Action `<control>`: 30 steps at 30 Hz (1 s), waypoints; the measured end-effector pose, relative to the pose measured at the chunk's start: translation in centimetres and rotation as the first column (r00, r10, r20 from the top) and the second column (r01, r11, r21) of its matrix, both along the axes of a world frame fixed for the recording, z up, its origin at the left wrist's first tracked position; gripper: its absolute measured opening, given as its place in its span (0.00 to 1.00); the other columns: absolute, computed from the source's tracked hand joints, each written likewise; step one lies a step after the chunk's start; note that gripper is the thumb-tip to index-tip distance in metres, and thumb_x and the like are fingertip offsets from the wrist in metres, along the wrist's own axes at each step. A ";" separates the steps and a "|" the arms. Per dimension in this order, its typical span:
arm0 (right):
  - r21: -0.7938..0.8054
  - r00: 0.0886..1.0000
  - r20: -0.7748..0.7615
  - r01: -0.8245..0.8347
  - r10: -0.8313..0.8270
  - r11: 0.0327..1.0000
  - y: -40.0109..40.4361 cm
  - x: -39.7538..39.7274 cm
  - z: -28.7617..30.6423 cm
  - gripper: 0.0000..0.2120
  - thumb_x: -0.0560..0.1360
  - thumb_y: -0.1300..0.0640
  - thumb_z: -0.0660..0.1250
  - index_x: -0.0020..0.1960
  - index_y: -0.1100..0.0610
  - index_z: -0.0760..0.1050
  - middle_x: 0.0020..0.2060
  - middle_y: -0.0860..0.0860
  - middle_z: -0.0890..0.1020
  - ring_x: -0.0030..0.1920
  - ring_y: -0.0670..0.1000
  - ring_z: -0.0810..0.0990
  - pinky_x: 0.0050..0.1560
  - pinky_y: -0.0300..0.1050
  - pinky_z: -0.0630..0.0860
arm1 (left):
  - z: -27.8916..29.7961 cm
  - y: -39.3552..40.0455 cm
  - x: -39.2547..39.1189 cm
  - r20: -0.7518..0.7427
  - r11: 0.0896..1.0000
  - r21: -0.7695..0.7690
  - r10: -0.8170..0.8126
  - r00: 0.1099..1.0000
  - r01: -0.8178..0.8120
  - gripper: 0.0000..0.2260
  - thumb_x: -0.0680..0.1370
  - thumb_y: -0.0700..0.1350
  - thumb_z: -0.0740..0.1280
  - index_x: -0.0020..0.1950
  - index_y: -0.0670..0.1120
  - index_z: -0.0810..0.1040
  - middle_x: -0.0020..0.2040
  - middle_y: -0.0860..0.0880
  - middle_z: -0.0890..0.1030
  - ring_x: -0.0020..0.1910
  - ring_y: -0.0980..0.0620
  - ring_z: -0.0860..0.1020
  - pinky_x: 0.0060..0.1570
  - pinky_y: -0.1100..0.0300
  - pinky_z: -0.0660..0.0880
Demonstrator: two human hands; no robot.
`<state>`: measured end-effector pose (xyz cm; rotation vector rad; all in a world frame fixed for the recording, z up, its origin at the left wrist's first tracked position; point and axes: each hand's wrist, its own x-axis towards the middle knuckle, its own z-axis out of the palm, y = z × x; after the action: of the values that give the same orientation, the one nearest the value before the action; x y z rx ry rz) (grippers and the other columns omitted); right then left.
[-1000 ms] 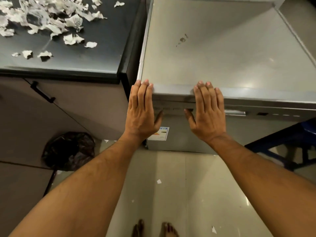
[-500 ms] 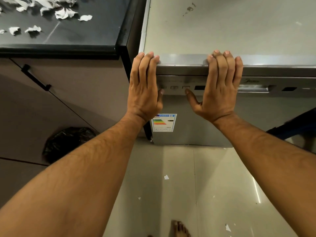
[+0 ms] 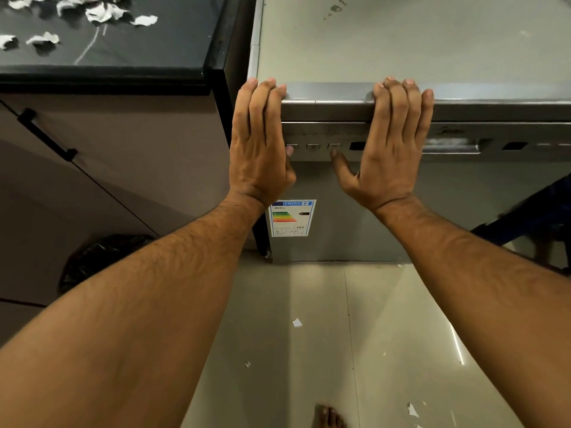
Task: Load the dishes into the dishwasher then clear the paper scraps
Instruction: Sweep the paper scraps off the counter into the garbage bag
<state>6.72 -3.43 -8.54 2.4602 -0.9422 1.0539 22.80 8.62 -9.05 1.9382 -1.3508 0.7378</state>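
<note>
A stainless-steel dishwasher (image 3: 401, 50) stands in front of me with its door (image 3: 370, 217) closed. My left hand (image 3: 259, 140) and my right hand (image 3: 389, 143) press flat against the top of the door, fingers straight, fingertips lying over the front edge of the top panel. Both thumbs touch the control strip with its small buttons (image 3: 312, 146). Torn white paper scraps (image 3: 102, 13) lie scattered on the dark countertop (image 3: 148, 50) at the upper left. No dishes are in view.
A brown cabinet with a black handle (image 3: 46, 135) sits under the countertop. A black bin bag (image 3: 102, 257) lies on the floor at its foot. Small paper bits (image 3: 296, 322) dot the pale floor tiles. A blue frame (image 3: 531, 217) stands at the right.
The dishwasher front has come into fuller view, with control strip and energy label showing. Both hands stay flat on the door's top edge; their fingertips now reach further over it.
</note>
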 end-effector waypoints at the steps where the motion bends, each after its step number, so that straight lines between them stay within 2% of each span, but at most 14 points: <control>1: 0.001 1.000 0.001 -0.010 0.010 1.000 -0.1 -0.1 0.0 0.44 0.73 0.37 0.64 0.78 0.67 0.61 0.76 0.64 0.65 0.78 0.65 0.60 0.79 0.66 0.49 | 0.0 -0.1 -0.2 0.001 1.000 -0.007 0.009 1.000 -0.009 0.36 0.66 0.42 0.70 0.73 0.35 0.66 0.72 0.37 0.68 0.75 0.36 0.62 0.74 0.42 0.62; 7: -0.003 0.995 -0.060 -0.080 0.079 0.997 -0.8 -1.6 0.4 0.39 0.79 0.39 0.58 0.79 0.65 0.59 0.77 0.62 0.65 0.79 0.63 0.59 0.79 0.63 0.51 | 0.2 -0.6 -0.5 0.007 0.997 -0.040 0.071 0.997 -0.070 0.36 0.63 0.42 0.69 0.71 0.38 0.66 0.70 0.38 0.71 0.73 0.37 0.64 0.74 0.42 0.63; 14: 0.008 0.986 -0.096 -0.136 0.136 0.991 -2.5 -3.4 0.9 0.29 0.82 0.51 0.57 0.80 0.61 0.58 0.78 0.58 0.64 0.80 0.58 0.58 0.81 0.57 0.51 | 0.6 -0.3 -0.9 -0.033 0.999 -0.020 0.029 0.999 -0.030 0.34 0.66 0.42 0.69 0.71 0.37 0.67 0.71 0.37 0.69 0.74 0.36 0.63 0.76 0.43 0.60; 18: 0.014 0.996 -0.053 -0.069 0.070 0.998 -3.7 -4.7 0.9 0.26 0.84 0.53 0.56 0.80 0.61 0.60 0.77 0.58 0.65 0.79 0.57 0.60 0.81 0.55 0.50 | 0.8 0.4 -0.3 -0.017 1.000 0.018 -0.009 1.000 0.010 0.35 0.67 0.43 0.70 0.73 0.35 0.67 0.73 0.36 0.68 0.75 0.36 0.62 0.75 0.42 0.59; 25: 0.006 0.999 -0.041 -0.036 0.036 0.999 -4.1 -5.1 0.6 0.25 0.85 0.52 0.54 0.79 0.61 0.61 0.77 0.58 0.66 0.79 0.59 0.60 0.81 0.56 0.50 | 0.8 0.0 -1.0 -0.026 1.000 -0.023 0.011 1.000 -0.012 0.34 0.69 0.45 0.71 0.72 0.34 0.68 0.71 0.35 0.69 0.74 0.35 0.63 0.74 0.41 0.61; 30: 0.020 0.997 0.045 0.059 -0.060 0.998 -5.2 -6.4 -0.1 0.24 0.86 0.51 0.54 0.78 0.60 0.62 0.77 0.58 0.66 0.79 0.59 0.59 0.81 0.56 0.50 | 0.6 0.0 -0.4 0.018 1.000 -0.016 0.008 1.000 -0.008 0.33 0.70 0.46 0.70 0.72 0.34 0.67 0.71 0.35 0.69 0.74 0.35 0.63 0.74 0.41 0.60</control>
<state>0.28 -8.68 -8.61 2.4167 -1.0369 1.0901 22.42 8.66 -8.49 1.9302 -1.3448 0.7686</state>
